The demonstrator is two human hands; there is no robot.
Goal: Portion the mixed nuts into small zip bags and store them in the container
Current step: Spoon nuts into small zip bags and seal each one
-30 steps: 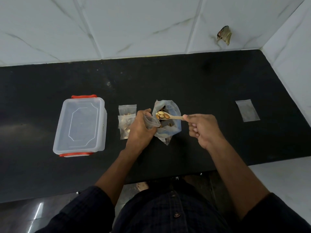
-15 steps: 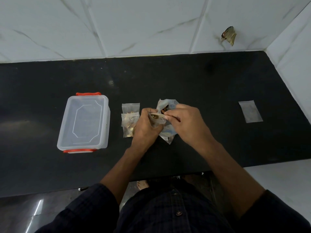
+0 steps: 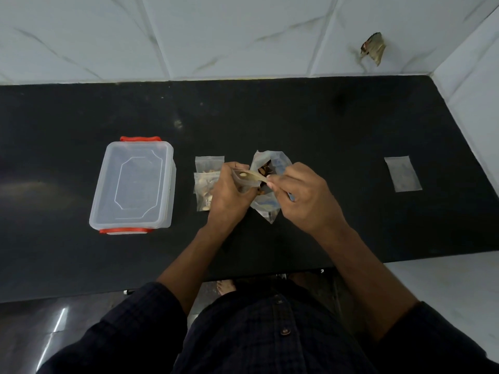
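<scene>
A person's left hand (image 3: 229, 193) is gripping a small zip bag (image 3: 244, 182) mouth-up while the right hand (image 3: 302, 193) is pinching a spoon (image 3: 256, 177), its handle running rightward, tipping nuts leftward into the bag just beside the large nut bag (image 3: 272, 163).

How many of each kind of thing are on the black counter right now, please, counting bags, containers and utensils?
Filled small zip bags: 2
Small zip bag being filled, in the left hand: 1
Empty small zip bag: 1
Large nut bag: 1
Lidded container: 1
Wooden spoon, in the right hand: 1
Total: 7
</scene>
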